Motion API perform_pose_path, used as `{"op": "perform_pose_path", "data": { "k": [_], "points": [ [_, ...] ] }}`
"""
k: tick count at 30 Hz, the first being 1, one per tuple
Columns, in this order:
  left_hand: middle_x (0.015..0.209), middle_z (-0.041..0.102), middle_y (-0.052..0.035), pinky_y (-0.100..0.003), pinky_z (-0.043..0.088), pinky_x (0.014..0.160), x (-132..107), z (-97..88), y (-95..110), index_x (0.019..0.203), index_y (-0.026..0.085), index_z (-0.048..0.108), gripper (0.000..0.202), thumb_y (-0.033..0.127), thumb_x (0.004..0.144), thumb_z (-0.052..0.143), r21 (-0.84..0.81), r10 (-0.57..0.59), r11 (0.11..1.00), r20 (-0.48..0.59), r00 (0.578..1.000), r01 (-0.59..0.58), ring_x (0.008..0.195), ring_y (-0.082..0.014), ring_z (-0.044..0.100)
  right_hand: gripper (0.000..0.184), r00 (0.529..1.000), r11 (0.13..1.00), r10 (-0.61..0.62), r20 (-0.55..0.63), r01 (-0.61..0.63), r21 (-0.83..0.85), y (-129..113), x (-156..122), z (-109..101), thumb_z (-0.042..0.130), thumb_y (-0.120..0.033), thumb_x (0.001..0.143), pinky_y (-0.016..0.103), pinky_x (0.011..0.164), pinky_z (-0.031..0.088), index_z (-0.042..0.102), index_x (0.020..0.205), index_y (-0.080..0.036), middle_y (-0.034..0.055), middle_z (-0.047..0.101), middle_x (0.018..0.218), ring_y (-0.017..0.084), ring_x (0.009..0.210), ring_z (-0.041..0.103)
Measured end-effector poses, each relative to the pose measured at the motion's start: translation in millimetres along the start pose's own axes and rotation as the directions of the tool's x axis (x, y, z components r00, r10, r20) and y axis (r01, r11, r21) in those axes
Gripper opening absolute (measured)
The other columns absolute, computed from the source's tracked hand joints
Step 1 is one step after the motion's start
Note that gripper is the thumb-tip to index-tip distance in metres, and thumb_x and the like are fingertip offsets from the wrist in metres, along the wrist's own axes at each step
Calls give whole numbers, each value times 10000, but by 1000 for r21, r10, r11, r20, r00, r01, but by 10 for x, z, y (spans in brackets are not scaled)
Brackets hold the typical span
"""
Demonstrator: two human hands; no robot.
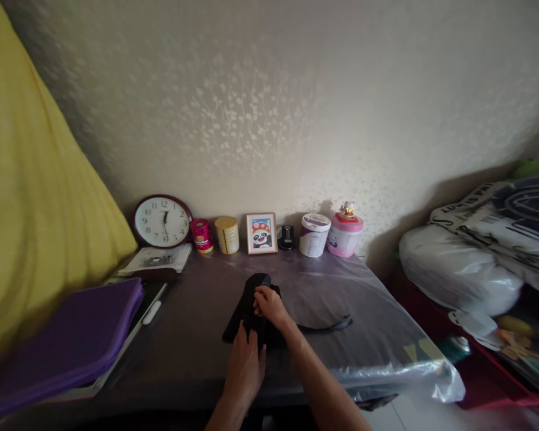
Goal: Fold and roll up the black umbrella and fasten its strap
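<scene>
A folded black cloth item (246, 304) with a long strap (326, 327) lies near the middle of the table; its exact kind is hard to make out. My right hand (270, 305) is closed on its upper part, fingers curled into the fabric. Lower down, my left hand (245, 362) grips the near part of the same cloth between thumb and fingers. The strap trails off to the right across the table cover. Some fingertips of both hands are lost against the dark fabric.
Along the wall stand a clock (162, 221), a pink can (201, 236), a yellow can (227, 235), a framed panda picture (261, 233), a black device (287, 237) and two white tubs (314, 236). A purple folder (81, 335) lies left. Bags (458, 269) are piled beyond the table's right edge (413, 305).
</scene>
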State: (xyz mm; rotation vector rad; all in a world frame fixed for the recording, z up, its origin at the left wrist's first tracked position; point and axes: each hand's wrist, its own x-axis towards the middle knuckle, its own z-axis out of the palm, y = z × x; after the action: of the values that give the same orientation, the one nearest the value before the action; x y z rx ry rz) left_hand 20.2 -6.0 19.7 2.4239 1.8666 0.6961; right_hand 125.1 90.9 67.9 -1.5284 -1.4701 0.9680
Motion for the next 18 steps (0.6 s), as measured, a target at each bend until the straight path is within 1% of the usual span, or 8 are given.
{"op": "perform_pose_path", "data": {
  "k": [2,3,4,6,8,13,15,18],
  "points": [
    [1267,465,-197,-395,454,903,-5,18,0,1159,87,481,372,235,853,329,5,-2,1000,-23,1000,2,1139,-264,513,299,996,1000,-22,-87,22,-1,95,4,-80,375,-229,835,217,517,462,603,1021,-171,5,642,703,110,531,589],
    [1274,461,-197,-403,458,900,-7,28,0,1162,88,478,373,229,852,325,7,-4,1000,-34,999,4,1143,-269,510,302,983,999,-37,-179,34,-21,156,7,-116,369,-236,836,233,574,481,609,1006,-171,24,654,756,125,601,610],
    [1282,457,-194,-411,460,897,-10,38,-1,1174,91,467,378,225,851,323,8,-5,1000,-46,999,5,1149,-271,505,294,963,997,-56,-263,41,-62,220,12,-144,380,-229,824,251,665,491,618,988,-171,42,665,824,143,709,627],
    [1293,456,-185,-425,461,898,-14,57,-3,1203,100,443,394,220,847,323,8,-5,1000,-62,998,5,1164,-274,494,285,936,991,-81,-342,39,-128,334,23,-160,414,-186,781,285,832,457,633,962,-166,76,666,943,177,902,612],
    [1306,448,-191,-426,452,915,-18,73,-7,1208,94,440,403,218,844,319,3,-11,1000,-53,999,11,1176,-276,485,310,936,988,-81,-344,30,-150,403,37,-126,425,-157,750,305,908,418,639,974,-154,99,655,1018,197,1001,583],
    [1363,368,-251,-405,380,1008,-18,72,-5,1261,-3,367,480,218,837,323,-12,-23,1000,32,999,23,1270,-279,373,390,945,989,-33,-324,-16,-148,391,87,33,349,-201,812,322,932,408,585,1110,-113,132,624,1110,209,1056,569],
    [1382,346,-247,-411,357,1027,-10,27,24,1280,-7,344,515,184,802,367,-5,-38,999,88,995,39,1294,-281,332,412,945,986,-28,-327,-29,-167,359,96,89,335,-235,836,343,938,403,549,1156,-87,159,602,1144,225,1080,553],
    [1400,317,-247,-405,344,1039,9,-86,109,1269,1,382,551,94,726,415,25,-82,997,180,980,78,1308,-296,297,425,944,975,-69,-322,-4,-221,300,86,175,389,-288,837,374,950,387,527,1182,-81,178,573,1176,258,1146,500]
  ]
}}
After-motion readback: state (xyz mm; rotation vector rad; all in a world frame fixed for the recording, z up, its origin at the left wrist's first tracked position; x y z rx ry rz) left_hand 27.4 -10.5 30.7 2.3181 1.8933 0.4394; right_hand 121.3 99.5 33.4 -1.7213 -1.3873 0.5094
